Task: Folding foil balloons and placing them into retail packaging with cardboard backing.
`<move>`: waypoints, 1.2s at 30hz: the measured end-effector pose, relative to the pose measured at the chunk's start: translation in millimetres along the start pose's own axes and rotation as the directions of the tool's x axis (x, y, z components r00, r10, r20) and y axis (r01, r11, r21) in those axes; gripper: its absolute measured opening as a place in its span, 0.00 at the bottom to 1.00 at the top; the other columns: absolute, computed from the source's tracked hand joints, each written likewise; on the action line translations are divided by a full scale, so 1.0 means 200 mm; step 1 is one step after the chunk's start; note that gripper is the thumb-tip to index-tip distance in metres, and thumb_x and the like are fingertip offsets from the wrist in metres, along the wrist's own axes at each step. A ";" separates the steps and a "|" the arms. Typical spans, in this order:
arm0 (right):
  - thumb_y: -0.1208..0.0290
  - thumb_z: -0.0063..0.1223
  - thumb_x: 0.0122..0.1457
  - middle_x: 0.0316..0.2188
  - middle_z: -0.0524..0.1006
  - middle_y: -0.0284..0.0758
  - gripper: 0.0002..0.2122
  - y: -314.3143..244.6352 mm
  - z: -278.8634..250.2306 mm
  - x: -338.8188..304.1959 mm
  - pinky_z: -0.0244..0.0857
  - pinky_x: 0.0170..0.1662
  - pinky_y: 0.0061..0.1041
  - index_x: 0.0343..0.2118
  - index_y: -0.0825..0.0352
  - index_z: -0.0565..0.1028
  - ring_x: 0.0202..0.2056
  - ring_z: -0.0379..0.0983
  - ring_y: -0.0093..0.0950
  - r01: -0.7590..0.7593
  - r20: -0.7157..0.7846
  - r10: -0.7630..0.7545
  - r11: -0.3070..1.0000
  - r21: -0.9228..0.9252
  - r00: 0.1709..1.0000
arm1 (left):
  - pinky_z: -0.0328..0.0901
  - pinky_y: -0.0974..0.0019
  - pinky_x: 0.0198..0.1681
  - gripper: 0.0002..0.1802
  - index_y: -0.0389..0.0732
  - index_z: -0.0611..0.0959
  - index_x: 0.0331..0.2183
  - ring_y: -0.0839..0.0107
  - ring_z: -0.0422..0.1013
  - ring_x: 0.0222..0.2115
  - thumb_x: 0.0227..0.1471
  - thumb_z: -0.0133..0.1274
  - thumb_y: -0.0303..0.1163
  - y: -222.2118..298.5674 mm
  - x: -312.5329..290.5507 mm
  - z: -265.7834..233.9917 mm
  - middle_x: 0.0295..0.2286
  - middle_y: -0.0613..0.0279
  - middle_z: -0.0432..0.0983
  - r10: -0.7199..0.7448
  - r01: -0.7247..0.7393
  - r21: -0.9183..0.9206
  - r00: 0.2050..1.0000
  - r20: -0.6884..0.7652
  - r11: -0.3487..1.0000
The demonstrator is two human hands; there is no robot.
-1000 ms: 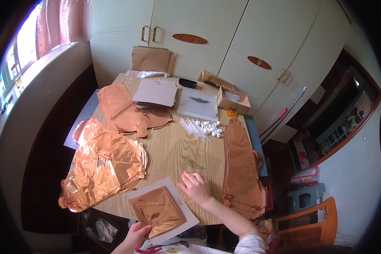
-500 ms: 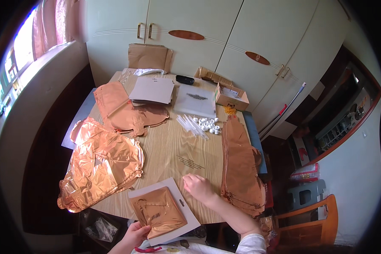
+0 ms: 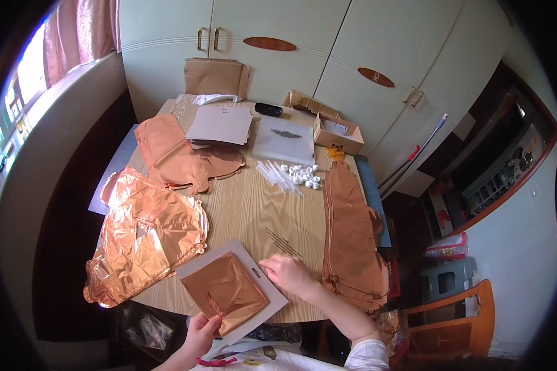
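My left hand (image 3: 203, 329) pinches the lower edge of a light grey card (image 3: 277, 300) with a folded copper foil balloon (image 3: 226, 290) lying flat on it. The card is tilted over the table's near edge, a hang slot along its right side. My right hand (image 3: 289, 274) is closed beside that slot, fingertips together at the edge of a clear plastic bag (image 3: 283, 241). Only the bag's dark printed lines show plainly; its outline is hard to make out against the wood.
Flat copper foil balloons (image 3: 151, 238) lie at left, with more (image 3: 353, 241) at right. Beyond are grey cards (image 3: 220, 125), a stack of clear bags (image 3: 283, 142), clear straws (image 3: 278, 178), white plastic pieces (image 3: 303, 176) and an open cardboard box (image 3: 338, 133). A wooden chair (image 3: 455, 324) stands at right.
The card with the folded balloon has turned and shifted slightly up and left. My right hand has come nearer its slot, and the bag's printed lines have tilted and moved.
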State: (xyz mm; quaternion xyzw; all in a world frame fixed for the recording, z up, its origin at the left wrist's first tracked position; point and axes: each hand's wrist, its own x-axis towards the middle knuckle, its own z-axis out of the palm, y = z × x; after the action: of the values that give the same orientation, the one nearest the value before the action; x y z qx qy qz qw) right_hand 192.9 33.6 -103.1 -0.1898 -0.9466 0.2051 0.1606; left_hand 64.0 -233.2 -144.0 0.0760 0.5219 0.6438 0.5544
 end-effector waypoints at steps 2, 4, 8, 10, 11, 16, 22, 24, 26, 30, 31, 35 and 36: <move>0.73 0.53 0.55 0.28 0.76 0.36 0.09 0.02 0.01 0.00 0.72 0.34 0.34 0.39 0.61 0.78 0.31 0.76 0.37 0.014 0.013 -0.014 1.000 0.027 1.000 | 0.72 0.70 0.31 0.10 0.36 0.76 0.40 0.78 0.71 0.28 0.60 0.50 0.31 0.00 0.00 0.02 0.29 0.67 0.74 0.019 -0.018 0.054 1.000 -0.011 0.998; 0.73 0.53 0.55 0.29 0.77 0.36 0.10 0.02 0.01 -0.01 0.72 0.34 0.34 0.40 0.62 0.78 0.31 0.76 0.37 0.019 0.015 -0.020 0.999 0.037 1.000 | 0.73 0.69 0.32 0.10 0.35 0.76 0.40 0.79 0.71 0.28 0.60 0.49 0.31 0.00 0.00 0.03 0.29 0.67 0.74 0.041 -0.040 0.078 0.999 -0.003 0.996; 0.73 0.55 0.53 0.29 0.77 0.37 0.10 -0.03 -0.01 0.00 0.72 0.35 0.33 0.40 0.62 0.78 0.30 0.76 0.37 0.012 0.004 -0.012 1.000 0.016 1.000 | 0.73 0.68 0.33 0.10 0.36 0.75 0.41 0.78 0.72 0.29 0.60 0.48 0.31 -0.02 0.01 0.05 0.30 0.67 0.73 0.039 -0.036 0.084 0.999 -0.025 0.996; 0.73 0.54 0.54 0.29 0.76 0.37 0.09 -0.06 -0.01 0.00 0.72 0.34 0.33 0.39 0.62 0.78 0.31 0.76 0.37 0.009 0.002 -0.009 1.000 0.006 1.000 | 0.74 0.68 0.33 0.10 0.36 0.75 0.41 0.78 0.72 0.29 0.60 0.48 0.31 -0.05 0.02 0.04 0.30 0.66 0.73 0.031 -0.031 0.021 1.000 0.000 0.999; 0.73 0.53 0.54 0.28 0.76 0.37 0.09 -0.07 0.00 0.00 0.72 0.33 0.33 0.38 0.63 0.77 0.31 0.77 0.37 0.011 0.000 -0.011 1.000 0.003 1.000 | 0.74 0.68 0.33 0.09 0.36 0.74 0.41 0.78 0.72 0.29 0.61 0.48 0.31 -0.06 0.02 0.05 0.30 0.66 0.73 0.035 -0.035 -0.007 0.999 0.013 0.999; 0.73 0.54 0.53 0.27 0.75 0.37 0.04 -0.13 0.03 -0.01 0.73 0.32 0.32 0.32 0.64 0.73 0.30 0.76 0.36 -0.001 -0.010 0.001 1.000 -0.028 1.000 | 0.74 0.68 0.32 0.09 0.37 0.74 0.42 0.79 0.71 0.28 0.61 0.47 0.31 -0.06 0.01 0.14 0.30 0.67 0.72 -0.008 0.009 -0.056 1.000 0.019 0.998; 0.75 0.54 0.52 0.27 0.72 0.35 0.06 -0.22 0.04 -0.03 0.73 0.33 0.30 0.30 0.65 0.69 0.33 0.75 0.33 0.042 -0.017 -0.045 0.991 -0.125 0.999 | 0.74 0.67 0.32 0.09 0.38 0.74 0.42 0.79 0.70 0.28 0.61 0.47 0.30 -0.09 0.02 0.15 0.30 0.67 0.72 -0.046 0.055 -0.170 0.997 0.056 0.984; 0.74 0.54 0.52 0.27 0.72 0.34 0.05 -0.26 0.04 -0.04 0.73 0.32 0.28 0.29 0.65 0.69 0.32 0.76 0.31 0.080 -0.037 -0.088 0.978 -0.191 0.995 | 0.73 0.68 0.31 0.09 0.37 0.74 0.42 0.79 0.70 0.27 0.61 0.47 0.30 -0.09 0.02 0.14 0.29 0.68 0.72 -0.023 0.034 -0.178 0.998 0.065 0.983; 0.74 0.54 0.51 0.26 0.72 0.33 0.05 -0.27 0.05 -0.05 0.73 0.31 0.26 0.28 0.64 0.69 0.32 0.76 0.30 0.083 -0.047 -0.100 0.956 -0.280 0.994 | 0.72 0.70 0.30 0.09 0.37 0.74 0.43 0.80 0.69 0.26 0.61 0.47 0.30 -0.10 0.01 0.14 0.29 0.68 0.72 0.003 0.010 -0.205 0.998 0.061 0.979; 0.72 0.53 0.50 0.26 0.72 0.31 0.05 -0.29 0.04 -0.06 0.73 0.27 0.22 0.27 0.62 0.69 0.30 0.75 0.25 0.057 -0.042 -0.084 0.891 -0.450 0.996 | 0.70 0.72 0.29 0.10 0.38 0.73 0.43 0.80 0.68 0.26 0.61 0.46 0.29 -0.15 0.00 0.15 0.30 0.68 0.72 0.045 -0.044 -0.237 0.999 -0.002 0.971; 0.71 0.53 0.50 0.25 0.71 0.30 0.05 -0.31 0.03 -0.07 0.72 0.26 0.21 0.27 0.62 0.69 0.29 0.75 0.24 0.058 -0.037 -0.086 0.875 -0.480 0.996 | 0.70 0.73 0.29 0.10 0.38 0.73 0.44 0.81 0.68 0.26 0.61 0.46 0.29 -0.16 0.00 0.15 0.30 0.68 0.72 0.051 -0.056 -0.230 0.998 -0.024 0.972; 0.71 0.53 0.50 0.25 0.71 0.29 0.05 -0.36 0.07 -0.11 0.71 0.24 0.20 0.26 0.61 0.69 0.28 0.75 0.23 0.085 -0.041 -0.122 0.864 -0.496 0.992 | 0.71 0.72 0.31 0.11 0.36 0.73 0.45 0.78 0.71 0.28 0.62 0.46 0.29 -0.15 0.01 0.20 0.32 0.65 0.74 0.040 -0.035 -0.209 0.999 0.019 0.977; 0.71 0.53 0.50 0.25 0.71 0.28 0.05 -0.37 0.07 -0.10 0.71 0.24 0.20 0.26 0.60 0.69 0.28 0.75 0.23 0.087 -0.042 -0.123 0.868 -0.488 0.992 | 0.72 0.71 0.32 0.11 0.36 0.73 0.45 0.78 0.71 0.29 0.62 0.46 0.29 -0.14 0.01 0.20 0.33 0.64 0.74 0.050 -0.043 -0.203 0.998 0.028 0.978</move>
State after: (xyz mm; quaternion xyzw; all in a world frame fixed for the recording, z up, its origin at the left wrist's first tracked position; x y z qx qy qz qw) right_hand 183.9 -41.7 -86.5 -0.1796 -0.9703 -0.0548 0.1528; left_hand 109.2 -213.2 -148.7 0.0420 0.4427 0.7049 0.5525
